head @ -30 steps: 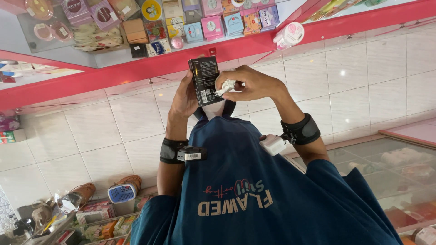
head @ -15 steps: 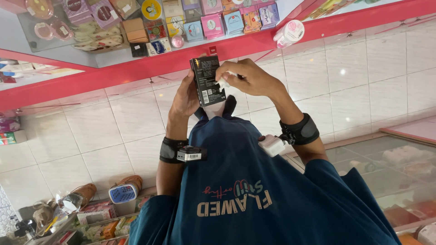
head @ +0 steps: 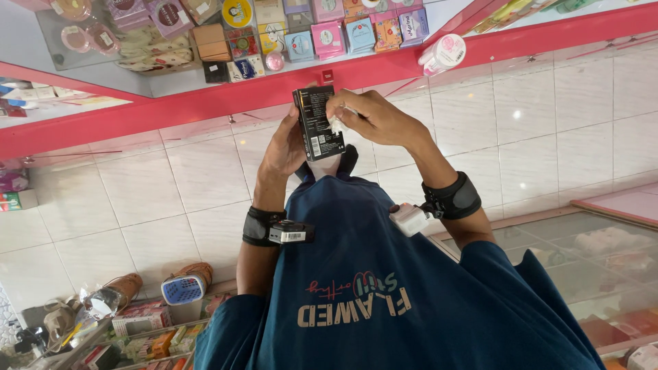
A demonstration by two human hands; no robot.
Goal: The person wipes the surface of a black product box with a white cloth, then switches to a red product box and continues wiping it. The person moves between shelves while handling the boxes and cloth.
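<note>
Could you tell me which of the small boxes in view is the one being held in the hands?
The black box: the left hand grips its side while the right hand touches its top edge. The pink, blue and brown boxes sit untouched in the display case.

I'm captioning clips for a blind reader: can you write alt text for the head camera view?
Seen from above, a person in a dark blue shirt holds a small black box upright in the left hand, while the right hand presses a scrap of white cloth to its edge. Below them are white floor tiles and a red-edged glass counter of small boxed goods.
</note>
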